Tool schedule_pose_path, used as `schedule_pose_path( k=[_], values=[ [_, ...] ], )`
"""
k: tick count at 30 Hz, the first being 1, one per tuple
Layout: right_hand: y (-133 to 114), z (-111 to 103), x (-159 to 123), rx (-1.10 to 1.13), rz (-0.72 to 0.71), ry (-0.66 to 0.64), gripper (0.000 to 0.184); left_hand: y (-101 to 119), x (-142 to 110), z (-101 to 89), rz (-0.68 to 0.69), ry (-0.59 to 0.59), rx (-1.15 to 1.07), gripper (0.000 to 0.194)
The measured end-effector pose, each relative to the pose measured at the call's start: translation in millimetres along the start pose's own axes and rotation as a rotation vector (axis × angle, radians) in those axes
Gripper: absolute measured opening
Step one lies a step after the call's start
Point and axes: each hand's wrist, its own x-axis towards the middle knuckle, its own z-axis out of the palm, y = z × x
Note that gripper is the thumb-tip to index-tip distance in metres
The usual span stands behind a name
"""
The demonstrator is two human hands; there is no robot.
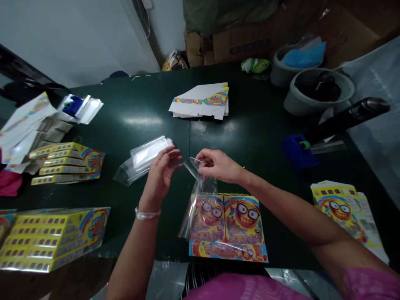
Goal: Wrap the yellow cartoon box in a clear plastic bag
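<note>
My right hand (215, 166) pinches the upper end of a clear plastic bag (195, 187), which hangs down over the left part of a colourful printed box (243, 221) with smiling faces in glasses. The box stands at the table's front edge. My left hand (164, 168) has its fingers apart and holds nothing; it is just left of the bag's top. Beside its fingertips lies a pile of clear plastic bags (146, 156).
Stacked yellow boxes (53, 237) and more boxes (68, 162) stand at left. Flat printed cartons lie at the back (200, 102) and right (346, 212). A blue tape dispenser (298, 152), a black bottle (353, 118) and grey buckets (300, 100) occupy the right side.
</note>
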Motion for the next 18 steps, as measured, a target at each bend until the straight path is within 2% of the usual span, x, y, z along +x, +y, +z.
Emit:
schedule_pose_path(
  k=[3, 4, 7, 11, 16, 18],
  values=[
    [-4, 3, -3, -0.026, -0.05, -0.002, 0.019, -8, -17, 9.9, -0.085, 0.05, 0.108, 0.054],
    [-4, 2, -4, 0.004, -0.056, -0.026, 0.019, -11, -20, 13.9, -0.121, 0.037, 0.114, 0.055],
    [3, -7, -7, 0.108, -0.034, -0.096, 0.018, -18, -22, 23.1, -0.184, -0.029, 0.071, 0.032],
    [17, -18, -5, 0.145, 0.01, -0.209, 0.023, -19, -20, 24.7, -0.166, -0.01, 0.096, 0.02],
    [23, -15, 5, 0.142, 0.001, -0.125, 0.017, -22, -21, 18.0, -0.14, -0.056, 0.265, 0.009],
    [23, -12, 6, 0.147, -0.011, -0.131, 0.013, -25, -22, 14.0, -0.162, -0.087, 0.247, 0.007]
  ],
)
